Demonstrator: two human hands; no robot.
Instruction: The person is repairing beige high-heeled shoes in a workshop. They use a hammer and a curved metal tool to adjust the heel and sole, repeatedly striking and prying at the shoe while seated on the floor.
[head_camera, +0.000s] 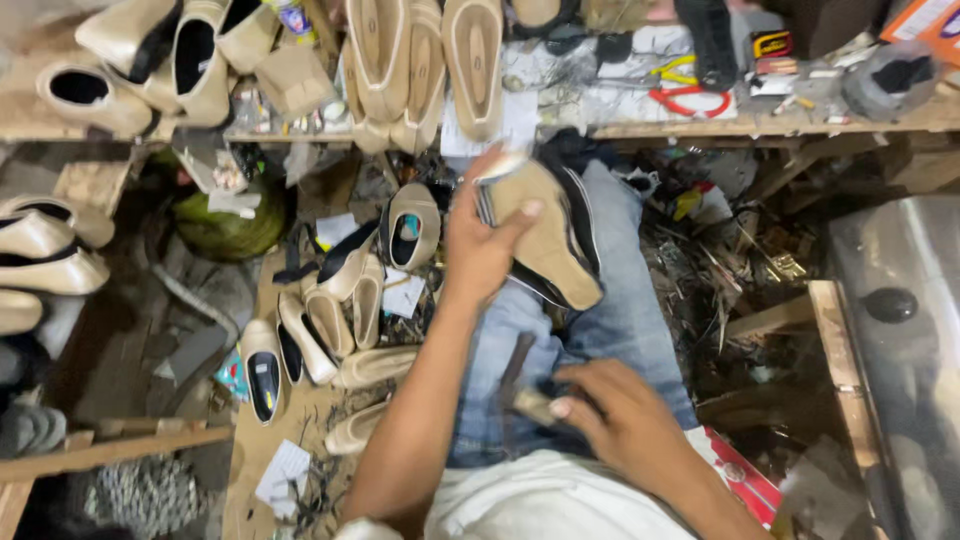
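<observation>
Lowest in the head view, right hand (615, 415) resting on the lap over blue jeans (600, 330), fingers curled around a small dark tool (535, 405), blurred and mostly covered, kind not clear; forearm coming in from the lower right corner, wrist bent inward. Just beyond, left hand (480, 245) closed around a beige shoe (550, 245), thumb laid across the sole, other fingers hidden behind it; forearm reaching up from the bottom centre, nearly straight. Shoe held above the knee, sole up toward the camera, long axis slanting from upper left to lower right, narrower end pointing down-right, dark edging along its right side; upper end smeared by motion, hard to read. Left of the leg, on a brown board (265, 450) on the floor, a cluster of cream shoes (330, 320), some lying on their sides, scraps of white paper among them. Right of the leg, dark litter too tangled to sort, and a grey metal surface (900, 300) cut off by the frame edge. Farthest off, a wooden workbench (780, 125) carrying more cream shoes (420, 60) standing heel up, red-handled pliers (690, 98) and small clutter, tops cropped at the upper edge
</observation>
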